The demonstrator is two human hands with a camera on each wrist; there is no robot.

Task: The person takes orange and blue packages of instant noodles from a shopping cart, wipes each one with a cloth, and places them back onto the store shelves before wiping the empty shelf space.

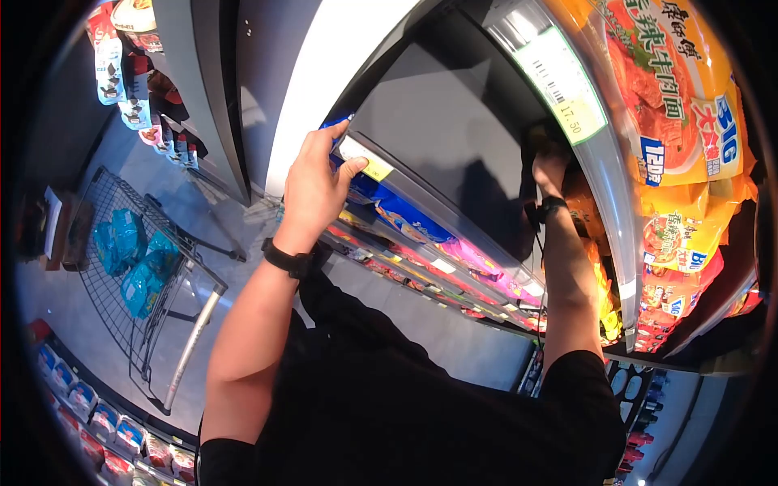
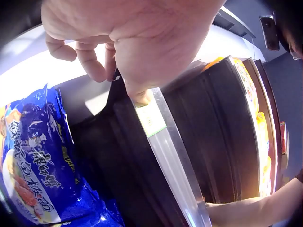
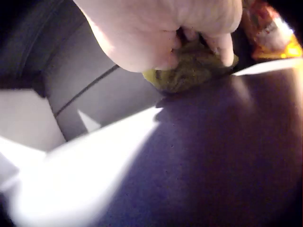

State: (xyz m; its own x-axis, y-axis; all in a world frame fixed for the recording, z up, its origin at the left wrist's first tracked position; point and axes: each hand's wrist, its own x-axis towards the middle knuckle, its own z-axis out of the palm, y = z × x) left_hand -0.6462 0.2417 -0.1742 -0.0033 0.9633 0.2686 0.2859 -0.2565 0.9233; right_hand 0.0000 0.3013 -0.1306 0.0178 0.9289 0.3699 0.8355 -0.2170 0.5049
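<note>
My left hand (image 1: 316, 182) (image 2: 132, 42) grips the front rail (image 2: 173, 156) of a dark store shelf (image 1: 454, 138), thumb on a yellow price tag (image 1: 366, 160), fingers curled over the edge. Under that rail lie blue snack packets (image 2: 38, 165) (image 1: 405, 215). My right hand (image 1: 551, 166) (image 3: 165, 28) reaches deep onto the bare shelf board (image 3: 213, 156) and clutches a yellow-green cloth or sponge (image 3: 189, 71) pressed on the surface.
Orange noodle packs (image 1: 681, 105) fill the shelf to the right, behind a rail with a green price label (image 1: 563, 81). A wire shopping cart (image 1: 138, 267) holding teal packs (image 1: 121, 239) stands in the aisle at left. More packets (image 1: 97, 421) line the opposite shelf.
</note>
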